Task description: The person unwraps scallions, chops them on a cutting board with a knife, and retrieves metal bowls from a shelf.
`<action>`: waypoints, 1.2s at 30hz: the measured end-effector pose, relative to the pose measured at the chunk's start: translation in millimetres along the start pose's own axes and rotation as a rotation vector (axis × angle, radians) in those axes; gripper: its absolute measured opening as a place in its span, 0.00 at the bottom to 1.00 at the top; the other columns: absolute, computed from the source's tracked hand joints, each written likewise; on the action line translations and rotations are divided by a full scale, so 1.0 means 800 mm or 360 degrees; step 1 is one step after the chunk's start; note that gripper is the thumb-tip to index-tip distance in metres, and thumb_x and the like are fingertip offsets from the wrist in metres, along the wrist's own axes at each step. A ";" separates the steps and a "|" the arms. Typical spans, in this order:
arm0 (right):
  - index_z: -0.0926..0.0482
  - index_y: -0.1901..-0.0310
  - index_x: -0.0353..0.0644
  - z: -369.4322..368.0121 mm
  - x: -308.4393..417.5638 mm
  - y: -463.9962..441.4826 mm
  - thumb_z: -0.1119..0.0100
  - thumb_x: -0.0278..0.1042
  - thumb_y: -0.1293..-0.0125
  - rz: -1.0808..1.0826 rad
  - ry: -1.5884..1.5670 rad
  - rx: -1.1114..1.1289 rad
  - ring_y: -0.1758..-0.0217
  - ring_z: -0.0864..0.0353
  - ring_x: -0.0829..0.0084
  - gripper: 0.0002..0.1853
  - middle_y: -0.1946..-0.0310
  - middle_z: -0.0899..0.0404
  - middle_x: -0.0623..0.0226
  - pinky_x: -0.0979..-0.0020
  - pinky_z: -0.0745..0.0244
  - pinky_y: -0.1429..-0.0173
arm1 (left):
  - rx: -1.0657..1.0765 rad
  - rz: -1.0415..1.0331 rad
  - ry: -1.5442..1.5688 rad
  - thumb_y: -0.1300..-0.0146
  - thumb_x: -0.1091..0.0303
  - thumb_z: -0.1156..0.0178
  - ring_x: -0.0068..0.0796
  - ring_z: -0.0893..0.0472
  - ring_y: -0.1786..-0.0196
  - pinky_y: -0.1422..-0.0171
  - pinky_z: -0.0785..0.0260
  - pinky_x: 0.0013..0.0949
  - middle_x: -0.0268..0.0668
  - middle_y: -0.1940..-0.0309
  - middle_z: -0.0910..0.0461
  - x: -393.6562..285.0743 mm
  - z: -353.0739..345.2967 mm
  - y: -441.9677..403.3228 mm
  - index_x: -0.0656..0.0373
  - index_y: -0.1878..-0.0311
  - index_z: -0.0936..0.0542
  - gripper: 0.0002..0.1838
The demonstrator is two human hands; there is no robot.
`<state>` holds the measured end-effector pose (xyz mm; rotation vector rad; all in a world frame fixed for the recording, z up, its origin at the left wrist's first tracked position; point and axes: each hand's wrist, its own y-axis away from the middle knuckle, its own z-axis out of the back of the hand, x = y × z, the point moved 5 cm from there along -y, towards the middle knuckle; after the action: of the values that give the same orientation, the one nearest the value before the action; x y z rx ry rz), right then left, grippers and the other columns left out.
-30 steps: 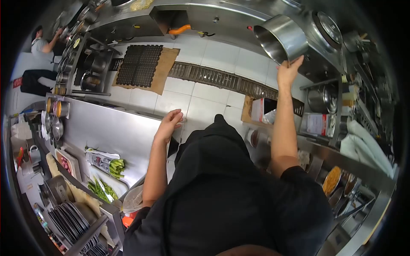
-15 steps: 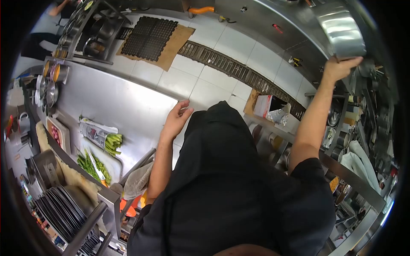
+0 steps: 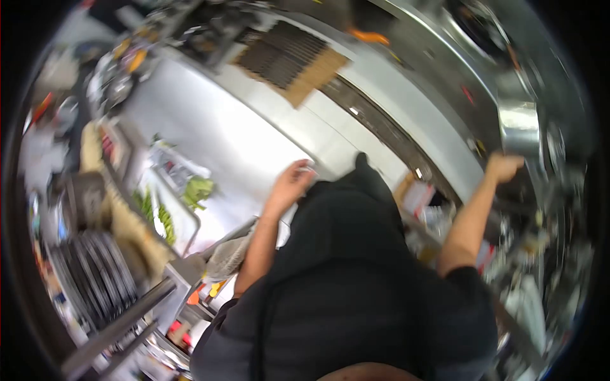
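My right hand [image 3: 505,167] reaches out to the right with its fingers closed at the near edge of a shiny metal pot [image 3: 519,120]. The exact grip is blurred. The pot is beside the steel cooking counter. My left hand [image 3: 292,187] hangs over the near corner of the steel worktable [image 3: 222,120], fingers loosely bent and apart, holding nothing. Further left on that table, a bundle of green stalks [image 3: 198,192] partly wrapped in printed plastic lies by a white cutting board [image 3: 187,222] with chopped greens [image 3: 165,222].
A stack of dark plates [image 3: 95,276] stands at lower left beside a metal rail [image 3: 121,324]. A black mat [image 3: 283,54] lies on cardboard over the floor. A floor drain [image 3: 387,140] runs along the counter. A pan [image 3: 480,28] sits at upper right.
The view has turned and blurred. My right hand and the pot have come lower and nearer together. My left hand stays free, its fingers still apart.
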<state>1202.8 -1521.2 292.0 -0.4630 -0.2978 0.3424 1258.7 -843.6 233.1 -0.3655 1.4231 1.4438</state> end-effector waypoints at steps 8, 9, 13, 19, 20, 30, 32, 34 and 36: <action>0.16 0.51 0.40 -0.351 -0.036 0.202 0.46 0.46 0.24 0.0284 -0.0266 0.1056 0.58 0.11 0.60 0.17 0.55 0.12 0.54 0.55 0.14 0.53 | -0.0319 -0.0159 -0.0029 0.30 0.46 0.32 0.43 0.13 0.44 0.37 0.21 0.42 0.50 0.39 0.15 -0.021 0.019 -0.117 0.63 0.32 0.21 0.34; 0.17 0.50 0.40 -0.375 -0.016 0.227 0.47 0.47 0.24 -0.0198 -0.0583 0.1428 0.59 0.11 0.60 0.18 0.55 0.13 0.55 0.55 0.14 0.53 | -0.0337 -0.0136 -0.0028 0.30 0.45 0.32 0.44 0.13 0.44 0.37 0.21 0.43 0.50 0.39 0.15 -0.037 0.022 -0.137 0.62 0.32 0.21 0.34; 0.22 0.44 0.42 -0.464 0.074 0.278 0.52 0.52 0.24 -0.2114 -0.1264 0.2031 0.62 0.13 0.61 0.22 0.55 0.15 0.56 0.55 0.15 0.55 | -0.0413 -0.0071 -0.0425 0.31 0.46 0.33 0.51 0.16 0.38 0.31 0.24 0.47 0.51 0.34 0.19 -0.112 0.022 -0.246 0.60 0.30 0.23 0.34; 0.27 0.37 0.41 -0.390 0.383 0.194 0.56 0.41 0.18 0.0001 -0.0904 0.2575 0.76 0.20 0.70 0.17 0.57 0.18 0.58 0.74 0.26 0.78 | -0.0542 -0.0426 -0.0684 0.33 0.55 0.29 0.57 0.29 0.24 0.21 0.33 0.49 0.53 0.23 0.33 -0.296 0.017 -0.334 0.53 0.18 0.38 0.44; 0.28 0.37 0.39 -0.411 0.427 0.192 0.53 0.43 0.18 0.0299 -0.0962 0.2649 0.75 0.19 0.67 0.18 0.59 0.18 0.56 0.71 0.22 0.76 | -0.0569 -0.0415 -0.0689 0.37 0.59 0.26 0.57 0.34 0.21 0.18 0.37 0.50 0.54 0.20 0.39 -0.312 0.022 -0.343 0.49 0.16 0.42 0.50; 0.19 0.51 0.36 -0.145 0.773 0.285 0.44 0.40 0.27 0.2833 -0.0623 0.1974 0.56 0.12 0.38 0.15 0.63 0.13 0.40 0.41 0.20 0.47 | -0.1372 -0.0344 -0.0883 0.45 0.70 0.28 0.52 0.21 0.40 0.40 0.27 0.51 0.45 0.45 0.21 -0.321 0.110 -0.346 0.55 0.49 0.22 0.20; 0.17 0.54 0.37 -0.099 0.819 0.303 0.44 0.43 0.26 0.3005 -0.0758 0.1987 0.56 0.13 0.37 0.16 0.64 0.14 0.38 0.41 0.21 0.49 | -0.1669 -0.0460 -0.0764 0.48 0.77 0.35 0.51 0.18 0.58 0.57 0.26 0.50 0.43 0.63 0.19 -0.328 0.146 -0.333 0.57 0.67 0.26 0.09; 0.17 0.51 0.38 -0.062 0.871 0.316 0.40 0.45 0.26 0.3013 -0.0916 0.1949 0.59 0.13 0.39 0.17 0.64 0.13 0.41 0.45 0.20 0.51 | -0.2093 -0.0439 -0.0495 0.45 0.79 0.39 0.56 0.19 0.67 0.63 0.28 0.52 0.48 0.73 0.23 -0.287 0.194 -0.343 0.58 0.72 0.25 0.05; 0.18 0.41 0.39 -0.057 0.925 0.320 0.38 0.44 0.24 0.2777 -0.1634 0.2235 0.59 0.11 0.54 0.19 0.60 0.12 0.48 0.58 0.19 0.52 | -0.2404 -0.0269 -0.0241 0.38 0.77 0.43 0.54 0.20 0.69 0.63 0.28 0.50 0.52 0.72 0.22 -0.255 0.264 -0.341 0.61 0.70 0.26 0.05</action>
<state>1820.9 -1038.0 279.0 1.0856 -0.4828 2.3126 1653.4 -812.9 297.0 -1.2049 -0.0778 2.0939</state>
